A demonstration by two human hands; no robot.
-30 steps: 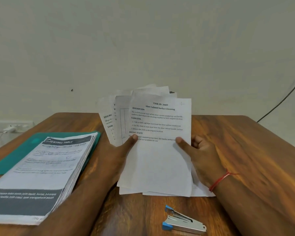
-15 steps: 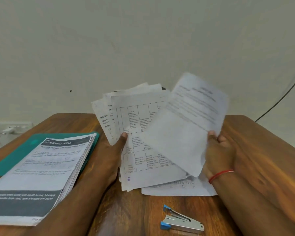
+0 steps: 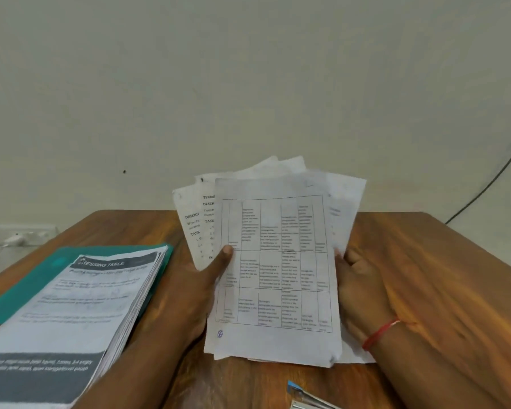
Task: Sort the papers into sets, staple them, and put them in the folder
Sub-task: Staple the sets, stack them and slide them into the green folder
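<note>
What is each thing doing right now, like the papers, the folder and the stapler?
Left hand: grips the loose papers, thumb in front.
Right hand: holds their right edge.
Loose papers: fanned out, held upright.
Paper stack: lying on the green folder.
Green folder: flat on the table, under the stack.
Stapler: on the table, untouched, partly out of view.

Lit softly and evenly, rather dim, without glare. Flat grey-green across the wall [image 3: 248,69] above the fingers [image 3: 223,258]. Only a faint shadow on the bench [image 3: 425,261], under the papers [image 3: 278,261] just below the fingers. Dull sheen and smeared wood grain right of the fingers. Small print between the fingers blurred past reading; bold headings just left of them somewhat sharper. Stretched toward the picture's edges, bench sides splaying wide left and right of the fingers. Soft and slightly blocky throughout.
</note>
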